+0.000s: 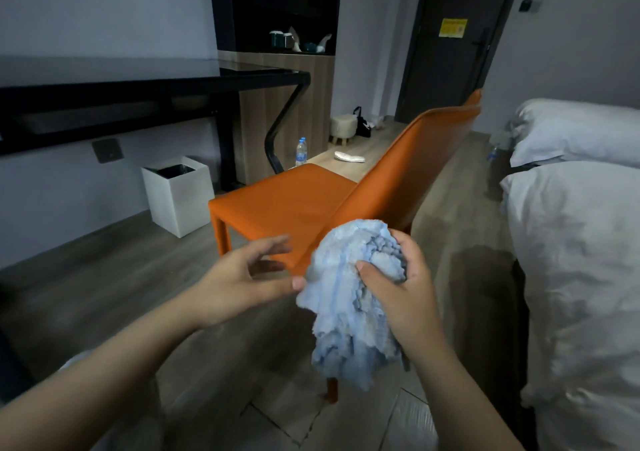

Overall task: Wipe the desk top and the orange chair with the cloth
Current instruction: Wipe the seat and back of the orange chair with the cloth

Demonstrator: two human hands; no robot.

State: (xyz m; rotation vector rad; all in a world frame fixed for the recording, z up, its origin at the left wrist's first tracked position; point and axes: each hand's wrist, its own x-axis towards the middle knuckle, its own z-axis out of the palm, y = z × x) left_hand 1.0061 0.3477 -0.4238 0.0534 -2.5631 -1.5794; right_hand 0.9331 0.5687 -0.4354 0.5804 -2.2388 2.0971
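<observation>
Both hands are up in front of me, just short of the chair (287,201): my right hand (398,288) has a tight grip on the bunched cloth (346,312), thumb dug in, I'd guess to ball it into a wiping pad. My left hand (239,277) holds nothing, fingers spread, thumb at the cloth's edge; the tabletop (121,69) is well off to the left.

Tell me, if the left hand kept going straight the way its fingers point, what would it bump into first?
Most likely the blue cloth bunched in the right hand; the left hand points its open fingers that way. Depth is unclear, so it could pass to the orange chair behind.
</observation>
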